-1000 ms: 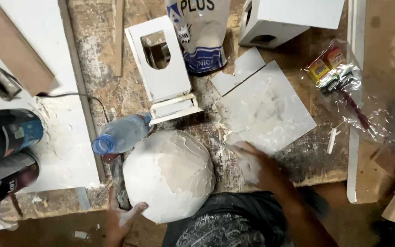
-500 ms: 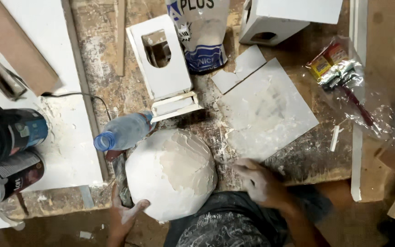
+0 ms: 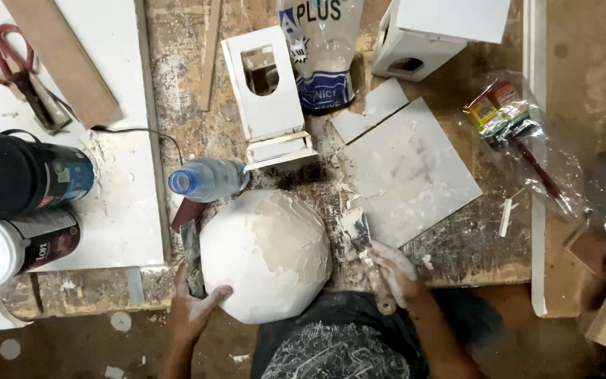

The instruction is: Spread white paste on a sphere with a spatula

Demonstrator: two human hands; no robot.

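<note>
Person plastering a large white faceted plaster ball [image 3: 264, 253] at the near edge of a dusty wooden workbench [image 3: 191, 105]
Left hand [image 3: 194, 309] lies open against its lower side; right hand [image 3: 394, 274] grips a plaster-caked putty knife [image 3: 355, 231] beside it

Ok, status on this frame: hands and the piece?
Left hand steadying white plastered sphere. Right hand gripping putty knife. Water bottle lying just behind sphere.

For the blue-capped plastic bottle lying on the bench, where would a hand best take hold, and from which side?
Grip the plastic bottle around its clear middle, coming from above. It lies on its side, cap pointing left, so the round body is exposed on top. The white ball crowds its near side and the white cut-out panel stands close behind, so a side approach looks cramped.
</note>
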